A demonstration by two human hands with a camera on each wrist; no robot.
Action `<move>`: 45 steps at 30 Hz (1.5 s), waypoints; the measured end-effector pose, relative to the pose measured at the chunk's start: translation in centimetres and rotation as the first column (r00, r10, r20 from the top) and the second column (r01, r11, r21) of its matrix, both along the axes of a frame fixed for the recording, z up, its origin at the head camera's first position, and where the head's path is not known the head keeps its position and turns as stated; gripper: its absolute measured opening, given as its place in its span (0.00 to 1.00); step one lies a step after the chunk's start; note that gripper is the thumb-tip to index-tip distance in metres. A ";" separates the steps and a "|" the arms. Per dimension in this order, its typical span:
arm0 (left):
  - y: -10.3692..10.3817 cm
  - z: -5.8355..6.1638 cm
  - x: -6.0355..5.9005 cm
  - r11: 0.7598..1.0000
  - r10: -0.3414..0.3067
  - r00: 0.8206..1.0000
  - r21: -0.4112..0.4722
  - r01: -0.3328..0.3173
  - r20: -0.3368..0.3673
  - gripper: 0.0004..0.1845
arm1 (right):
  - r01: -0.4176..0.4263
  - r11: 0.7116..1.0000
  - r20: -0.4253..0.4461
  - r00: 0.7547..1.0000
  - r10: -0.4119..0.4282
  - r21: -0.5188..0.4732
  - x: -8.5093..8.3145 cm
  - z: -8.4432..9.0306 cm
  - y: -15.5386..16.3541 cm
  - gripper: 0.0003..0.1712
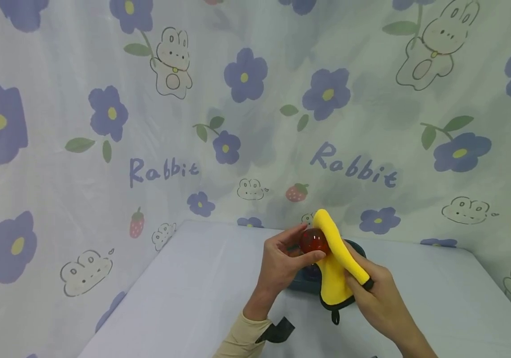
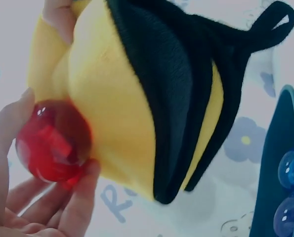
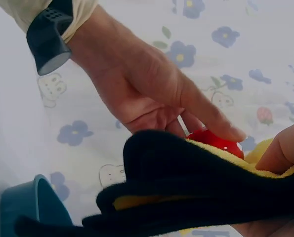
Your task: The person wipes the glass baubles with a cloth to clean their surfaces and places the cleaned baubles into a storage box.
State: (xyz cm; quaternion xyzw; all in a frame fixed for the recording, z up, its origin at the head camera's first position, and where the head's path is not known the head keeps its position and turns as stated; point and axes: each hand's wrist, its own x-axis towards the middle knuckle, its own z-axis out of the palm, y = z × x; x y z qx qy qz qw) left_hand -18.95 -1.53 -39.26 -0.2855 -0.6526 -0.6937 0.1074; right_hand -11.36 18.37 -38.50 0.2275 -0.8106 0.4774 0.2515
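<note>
A glossy, see-through red ball is held between the thumb and fingers of my left hand. In my right hand I grip a folded yellow cloth with dark edging and a hanging loop. The cloth lies against the right side of the ball. In the left wrist view the red ball shows light glinting inside it, and the yellow cloth spreads beside it with its dark backing visible. The right wrist view shows the dark side of the cloth partly covering the ball.
Behind and below the hands stands a dark teal container, largely covered by them. Blue clear balls lie inside it. A white table runs back to a curtain printed with flowers and rabbits.
</note>
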 end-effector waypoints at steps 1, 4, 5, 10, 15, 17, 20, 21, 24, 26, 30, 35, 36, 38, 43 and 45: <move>-0.1 0.0 0.0 1.000 -0.001 1.000 -0.016 0.001 0.005 0.35 | 0.002 1.000 -0.007 1.000 -0.002 0.007 0.1 0.0 0.0 0.35; -0.2 0.1 -0.1 0.998 -0.022 1.000 -0.061 0.023 0.019 0.31 | 0.008 1.000 -0.035 0.999 -0.007 0.023 0.2 0.1 -0.1 0.37; -0.3 0.1 -0.1 0.997 -0.031 0.999 -0.074 0.033 0.021 0.29 | 0.010 1.000 -0.048 0.999 -0.008 0.026 0.1 0.1 -0.1 0.39; -0.2 0.1 -0.3 0.985 -0.091 0.995 -0.144 0.094 0.029 0.22 | -0.030 0.999 -0.130 0.991 0.035 0.036 -0.4 -0.1 -0.1 0.44; -0.3 0.0 -0.2 0.968 -0.133 0.990 -0.207 0.140 0.048 0.20 | -0.056 0.994 -0.152 0.986 0.069 0.089 -0.9 -0.5 -0.1 0.46; -0.3 0.0 -0.2 0.964 -0.143 0.989 -0.219 0.149 0.043 0.21 | -0.060 0.992 -0.150 0.986 0.076 0.108 -1.0 -0.6 -0.1 0.45; -0.4 0.2 -0.1 0.960 -0.162 0.986 -0.226 0.164 0.027 0.21 | -0.084 0.989 -0.150 0.983 0.101 0.118 -1.1 -0.6 0.1 0.45; -0.4 0.2 -0.1 0.959 -0.166 0.986 -0.232 0.165 0.012 0.21 | -0.091 0.989 -0.149 0.983 0.108 0.117 -1.2 -0.6 0.2 0.45; -0.5 0.5 0.1 0.951 -0.173 0.985 -0.262 0.162 -0.019 0.18 | -0.102 0.988 -0.137 0.984 0.117 0.116 -1.4 -0.7 0.5 0.45; -0.5 0.6 0.3 0.946 -0.170 0.985 -0.285 0.152 -0.041 0.17 | -0.102 0.989 -0.130 0.985 0.116 0.112 -1.6 -0.8 0.7 0.44; -0.5 0.8 0.7 0.943 -0.172 0.984 -0.296 0.151 -0.046 0.20 | -0.100 0.992 -0.109 0.988 0.109 0.082 -2.1 -1.2 1.0 0.45; -0.5 1.0 1.0 0.949 -0.195 0.980 -0.260 0.177 -0.044 0.26 | -0.088 0.996 -0.084 0.992 0.089 0.015 -2.1 -1.2 1.1 0.42; -0.4 1.1 1.0 0.951 -0.193 0.980 -0.254 0.175 -0.047 0.26 | -0.085 0.996 -0.075 0.994 0.085 0.004 -2.1 -1.1 1.1 0.41; -0.4 1.1 1.1 0.956 -0.187 0.981 -0.237 0.171 -0.046 0.26 | -0.076 0.997 -0.047 0.996 0.075 -0.011 -2.0 -1.1 1.1 0.38; -0.2 1.0 1.2 0.973 -0.156 0.987 -0.179 0.145 -0.048 0.27 | -0.055 0.998 0.002 0.998 0.055 -0.013 -1.9 -1.1 1.1 0.33; -0.1 0.9 1.3 0.979 -0.138 0.988 -0.161 0.127 -0.062 0.27 | -0.056 0.998 0.012 0.998 0.056 -0.019 -1.9 -1.1 1.1 0.32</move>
